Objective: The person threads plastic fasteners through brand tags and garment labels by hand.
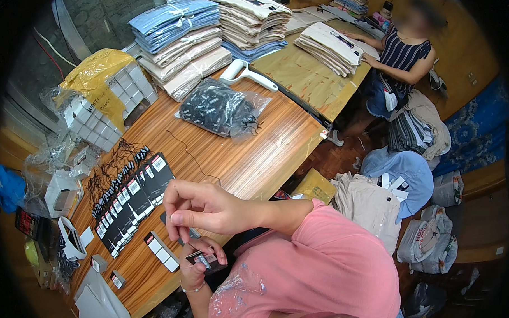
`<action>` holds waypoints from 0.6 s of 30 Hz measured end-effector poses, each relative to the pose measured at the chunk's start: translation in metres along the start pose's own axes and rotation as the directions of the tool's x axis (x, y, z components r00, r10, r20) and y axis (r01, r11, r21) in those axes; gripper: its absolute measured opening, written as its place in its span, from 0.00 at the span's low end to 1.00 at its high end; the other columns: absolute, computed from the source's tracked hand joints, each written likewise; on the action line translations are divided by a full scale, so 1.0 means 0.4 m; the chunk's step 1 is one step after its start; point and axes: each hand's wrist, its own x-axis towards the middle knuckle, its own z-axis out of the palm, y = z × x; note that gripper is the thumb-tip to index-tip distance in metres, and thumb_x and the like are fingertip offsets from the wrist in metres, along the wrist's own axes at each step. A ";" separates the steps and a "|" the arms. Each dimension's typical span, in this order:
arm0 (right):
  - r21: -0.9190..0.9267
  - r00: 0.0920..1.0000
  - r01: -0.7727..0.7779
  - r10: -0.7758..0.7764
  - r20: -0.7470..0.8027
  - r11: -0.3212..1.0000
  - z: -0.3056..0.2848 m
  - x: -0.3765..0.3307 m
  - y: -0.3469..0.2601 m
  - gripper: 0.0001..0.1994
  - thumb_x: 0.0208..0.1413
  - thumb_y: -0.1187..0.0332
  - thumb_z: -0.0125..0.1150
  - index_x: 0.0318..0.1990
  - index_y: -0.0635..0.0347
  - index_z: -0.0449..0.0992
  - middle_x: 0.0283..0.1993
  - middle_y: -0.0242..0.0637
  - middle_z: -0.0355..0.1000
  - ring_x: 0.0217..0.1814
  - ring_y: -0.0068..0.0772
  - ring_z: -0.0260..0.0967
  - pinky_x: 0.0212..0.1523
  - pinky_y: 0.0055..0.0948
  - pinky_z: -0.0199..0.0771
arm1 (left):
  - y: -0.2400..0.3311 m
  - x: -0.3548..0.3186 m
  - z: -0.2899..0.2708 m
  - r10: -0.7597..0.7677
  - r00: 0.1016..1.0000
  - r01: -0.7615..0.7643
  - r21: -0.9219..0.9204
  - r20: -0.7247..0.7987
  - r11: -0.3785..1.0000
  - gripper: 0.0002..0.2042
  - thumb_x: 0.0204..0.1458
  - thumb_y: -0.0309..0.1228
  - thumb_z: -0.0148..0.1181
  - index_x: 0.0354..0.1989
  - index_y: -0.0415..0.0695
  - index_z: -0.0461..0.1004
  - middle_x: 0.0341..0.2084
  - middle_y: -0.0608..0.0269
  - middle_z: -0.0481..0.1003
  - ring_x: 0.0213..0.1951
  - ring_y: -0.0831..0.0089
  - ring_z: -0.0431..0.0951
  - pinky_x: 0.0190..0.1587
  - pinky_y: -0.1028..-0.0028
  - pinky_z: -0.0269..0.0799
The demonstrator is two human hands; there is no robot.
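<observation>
Low over the table's near edge, my left hand, with a bracelet at its wrist, is closed around a small black hang tag. A small shiny piece shows at the tag by the thumb. Just above it is my right hand, thumb and fingers pinched together; what they hold, if anything, cannot be made out. A thin black cord lies on the table and runs behind this hand. To the left, black hang tags with white stickers overlap in a row, their black strings fanned out beyond them.
A strip of white stickers and small boxes lie on the wooden table. Farther back are a bag of black string tags, a white lint roller and folded garments. Another person handles trousers.
</observation>
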 end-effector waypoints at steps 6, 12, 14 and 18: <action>-0.002 0.998 0.012 -0.012 -0.057 1.000 -0.014 0.004 -0.003 0.04 0.56 0.73 0.43 0.34 0.63 0.57 0.28 0.41 0.68 0.26 0.22 0.66 0.27 0.18 0.68 | -0.017 -0.003 0.001 -0.062 0.998 0.061 -0.099 -0.010 0.993 0.23 0.49 0.48 0.49 0.43 0.39 0.61 0.26 0.45 0.68 0.25 0.60 0.73 0.27 0.66 0.72; 0.006 0.992 0.056 -0.055 -0.114 0.998 -0.031 0.007 -0.004 0.05 0.56 0.72 0.43 0.36 0.62 0.56 0.28 0.44 0.69 0.26 0.24 0.66 0.27 0.20 0.68 | -0.017 -0.009 -0.019 -0.033 0.991 0.034 0.012 -0.127 0.999 0.20 0.53 0.46 0.43 0.45 0.42 0.56 0.23 0.46 0.68 0.22 0.59 0.73 0.25 0.66 0.73; 0.003 0.991 0.060 -0.059 -0.123 0.998 -0.031 0.007 -0.004 0.05 0.56 0.72 0.43 0.36 0.62 0.56 0.28 0.44 0.69 0.26 0.24 0.66 0.27 0.20 0.68 | -0.018 -0.010 -0.022 0.003 0.987 -0.003 0.003 -0.158 1.000 0.19 0.53 0.45 0.43 0.43 0.43 0.54 0.23 0.46 0.68 0.21 0.60 0.73 0.24 0.67 0.73; -0.017 0.990 0.067 -0.068 -0.126 0.998 -0.028 0.007 -0.008 0.05 0.56 0.72 0.43 0.36 0.62 0.56 0.28 0.45 0.69 0.25 0.25 0.67 0.27 0.20 0.68 | -0.010 -0.007 -0.006 0.053 0.989 -0.042 0.088 -0.136 0.995 0.18 0.53 0.43 0.43 0.41 0.40 0.55 0.25 0.46 0.68 0.22 0.60 0.73 0.26 0.68 0.72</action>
